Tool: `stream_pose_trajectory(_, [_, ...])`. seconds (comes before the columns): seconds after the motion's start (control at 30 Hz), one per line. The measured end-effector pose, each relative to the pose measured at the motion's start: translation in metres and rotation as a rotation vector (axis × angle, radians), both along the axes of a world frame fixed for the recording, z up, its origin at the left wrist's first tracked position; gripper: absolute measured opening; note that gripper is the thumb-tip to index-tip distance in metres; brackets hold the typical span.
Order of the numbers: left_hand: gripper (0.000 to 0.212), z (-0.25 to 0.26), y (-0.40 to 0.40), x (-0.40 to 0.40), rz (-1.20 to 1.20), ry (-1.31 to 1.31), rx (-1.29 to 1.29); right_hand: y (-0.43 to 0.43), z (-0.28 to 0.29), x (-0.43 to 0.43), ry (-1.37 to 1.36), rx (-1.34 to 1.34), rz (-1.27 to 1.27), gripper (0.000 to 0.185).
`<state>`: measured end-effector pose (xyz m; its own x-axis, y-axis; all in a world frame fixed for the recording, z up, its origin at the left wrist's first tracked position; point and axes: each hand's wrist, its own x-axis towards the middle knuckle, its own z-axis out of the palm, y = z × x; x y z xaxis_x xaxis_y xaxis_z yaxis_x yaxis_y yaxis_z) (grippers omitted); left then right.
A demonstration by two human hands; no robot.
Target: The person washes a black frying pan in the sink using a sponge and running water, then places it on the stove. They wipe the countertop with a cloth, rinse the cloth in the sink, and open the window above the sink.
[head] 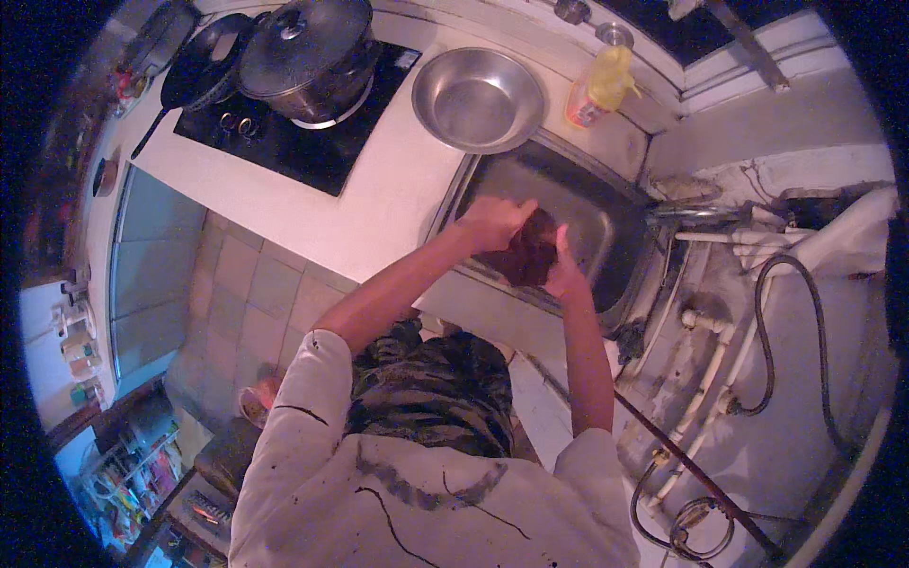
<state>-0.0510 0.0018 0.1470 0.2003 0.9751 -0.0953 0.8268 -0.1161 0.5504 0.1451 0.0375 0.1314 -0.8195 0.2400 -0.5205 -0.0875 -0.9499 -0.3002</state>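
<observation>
My left hand (496, 223) and my right hand (564, 271) grip a dark reddish item (532, 250) from both sides, over the near part of a metal sink (524, 177). Blur and dim light hide what the item is; it may be meat or a wet cloth. The left fingers curl over its upper left edge. On its right side, my right thumb points up. A wide stainless steel bowl (465, 113) rests at the sink's far left corner, partly over the rim.
A bottle with a yellow top (600, 89) stands behind the sink. On the left, a lidded pot (305, 64) sits on a black cooktop (341, 160), beside a frying pan (209, 53). Pipes (699, 319) and a flexible hose (817, 312) run along the right wall.
</observation>
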Motion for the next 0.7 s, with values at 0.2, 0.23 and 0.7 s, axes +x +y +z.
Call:
stream_pose_trajectory(0.2, [0.06,-0.004,0.007,-0.004,-0.135,-0.106,0.44,0.018,-0.011,-0.002,-0.14,0.231,0.066,0.052])
stream_pose_trajectory(0.23, [0.061,0.0,0.012,-0.002,-0.178,-0.06,0.409,0.02,-0.027,0.009,-0.177,0.554,0.136,0.05])
stream_pose_trajectory(0.7, [0.051,0.022,0.028,0.007,-0.352,0.116,0.707,0.025,0.082,-0.008,-0.617,0.773,0.375,0.019])
